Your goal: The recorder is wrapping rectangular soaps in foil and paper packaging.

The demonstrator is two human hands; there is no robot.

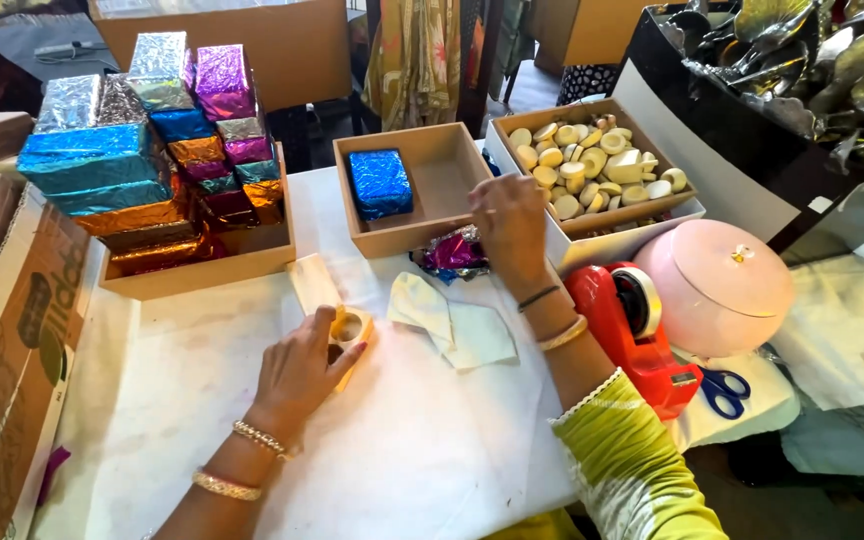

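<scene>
Pinning wooden holder [337, 310] under left hand [297, 372], long axis up-left.

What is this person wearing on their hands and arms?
No gloves: both hands are bare. The left hand has red-painted nails, and that wrist carries a beaded gold bracelet with a plain gold bangle further up the forearm. The right hand wears a thin dark band and a pale gold bangle. A lime-green sleeve with white scalloped trim covers the right upper arm.
</scene>
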